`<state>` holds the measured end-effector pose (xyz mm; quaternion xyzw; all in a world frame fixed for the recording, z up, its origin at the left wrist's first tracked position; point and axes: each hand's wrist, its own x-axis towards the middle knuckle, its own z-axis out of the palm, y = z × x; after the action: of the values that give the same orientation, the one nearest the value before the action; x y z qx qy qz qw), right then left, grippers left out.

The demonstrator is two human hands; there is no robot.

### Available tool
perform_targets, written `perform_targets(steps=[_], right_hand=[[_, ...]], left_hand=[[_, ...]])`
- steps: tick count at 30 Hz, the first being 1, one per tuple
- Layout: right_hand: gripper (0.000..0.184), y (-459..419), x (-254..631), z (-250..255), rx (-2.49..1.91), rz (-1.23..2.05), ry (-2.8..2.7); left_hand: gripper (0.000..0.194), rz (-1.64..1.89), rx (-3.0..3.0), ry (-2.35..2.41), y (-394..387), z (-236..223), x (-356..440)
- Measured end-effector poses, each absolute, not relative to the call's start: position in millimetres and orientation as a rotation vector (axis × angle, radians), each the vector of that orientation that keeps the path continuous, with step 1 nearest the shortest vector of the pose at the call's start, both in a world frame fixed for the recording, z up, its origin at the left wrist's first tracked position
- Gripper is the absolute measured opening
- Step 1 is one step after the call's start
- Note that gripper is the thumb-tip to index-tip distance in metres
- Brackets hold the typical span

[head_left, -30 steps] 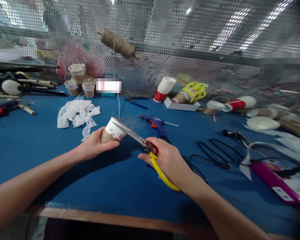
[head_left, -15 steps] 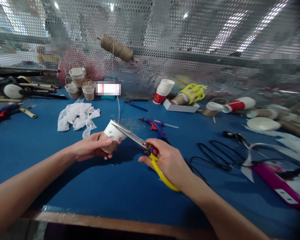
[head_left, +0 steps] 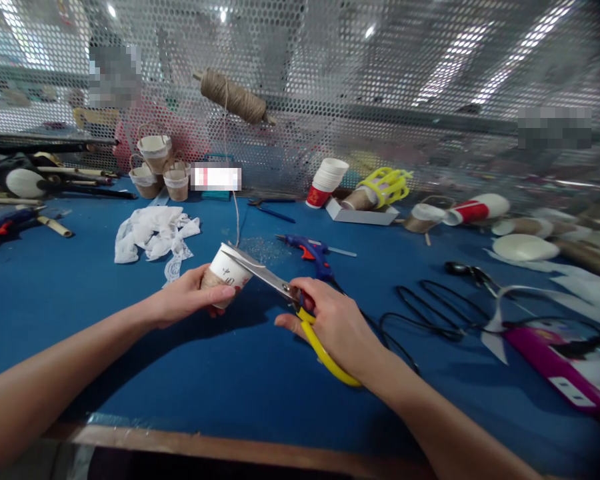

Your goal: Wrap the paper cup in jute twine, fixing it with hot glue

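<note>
My left hand [head_left: 193, 297] is closed round a tilted paper cup [head_left: 229, 268], white with printed marks and wrapped with twine on its lower part. In my right hand [head_left: 330, 320] are the scissors [head_left: 325, 350] with yellow handles. Their blades lie across the cup's rim; the lower blade is hidden, so I cannot tell how far they are apart. Twine [head_left: 237, 217] runs from the spool [head_left: 234, 98] on the mesh down behind the cup. A blue glue gun [head_left: 310, 252] lies just beyond my right hand.
Crumpled white lace [head_left: 155, 230] lies left of the cup. Behind it stand small twine-wrapped baskets [head_left: 155, 155]. Pliers [head_left: 275, 208], stacked paper cups [head_left: 327, 181] and a white box lid [head_left: 363, 215] line the back. Black cable [head_left: 430, 310] and a magenta box [head_left: 550, 363] lie at right.
The cup has turned a little in my left hand, whose thumb sits further round it. The scissors remain at the rim, with a thin strip now showing by the blade.
</note>
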<state>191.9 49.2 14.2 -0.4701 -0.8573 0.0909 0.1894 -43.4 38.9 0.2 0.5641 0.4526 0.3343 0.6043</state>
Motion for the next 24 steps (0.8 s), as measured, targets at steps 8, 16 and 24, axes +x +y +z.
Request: perform_targets(steps=[8, 16, 24], right_hand=[[0.038, 48.9, 193.2, 12.9, -1.348, 0.248, -2.408], [0.035, 47.5, 192.5, 13.0, -1.307, 0.215, -2.404], [0.036, 48.8, 193.7, 11.4, -1.273, 0.210, -2.389]], left_hand=[[0.044, 0.790, 1.365, 1.116, 41.0, 1.0, -44.2], [0.048, 0.812, 1.352, 1.161, 41.4, 1.5, -45.4], [0.054, 0.713, 1.013, 0.810, 45.6, -0.4, -58.8]])
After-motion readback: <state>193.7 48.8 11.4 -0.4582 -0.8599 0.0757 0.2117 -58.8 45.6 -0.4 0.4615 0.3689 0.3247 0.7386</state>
